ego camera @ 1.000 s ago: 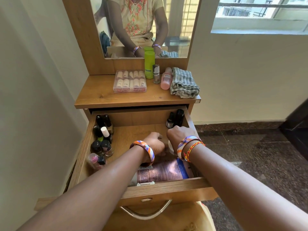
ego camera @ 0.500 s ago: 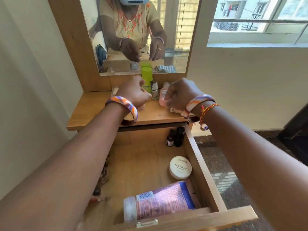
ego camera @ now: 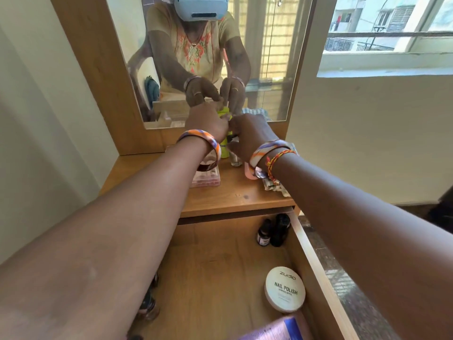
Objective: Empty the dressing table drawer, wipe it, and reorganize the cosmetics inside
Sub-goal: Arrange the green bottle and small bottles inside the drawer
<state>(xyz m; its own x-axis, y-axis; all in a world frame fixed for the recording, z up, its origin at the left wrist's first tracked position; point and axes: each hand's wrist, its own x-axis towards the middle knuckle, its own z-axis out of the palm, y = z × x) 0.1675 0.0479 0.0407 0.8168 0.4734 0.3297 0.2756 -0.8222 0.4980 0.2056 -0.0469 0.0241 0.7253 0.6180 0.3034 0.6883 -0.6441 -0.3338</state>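
Observation:
The wooden drawer [ego camera: 316,268] stands pulled out below the tabletop. It holds a round white nail polish tin [ego camera: 285,289], two dark bottles [ego camera: 272,231] in the back right corner and a purple pack [ego camera: 274,332] at the front. Several nail polish bottles [ego camera: 149,305] on its left side are mostly hidden under my left arm. Both hands are up on the tabletop by the mirror. My left hand [ego camera: 208,121] curls around the green bottle [ego camera: 224,148]. My right hand [ego camera: 250,136] pinches the top of a small glass bottle [ego camera: 235,161] beside it.
On the tabletop [ego camera: 147,175] lie a clear box of nail tips [ego camera: 208,179], a pink bottle [ego camera: 248,173] and a striped cloth [ego camera: 274,188], partly hidden by my wrists. The mirror [ego camera: 264,57] rises behind them. A wall is at the left, tiled floor at the right.
Both hands have left the drawer and moved up to the bottles at the back of the tabletop. The white tin now lies uncovered in the drawer.

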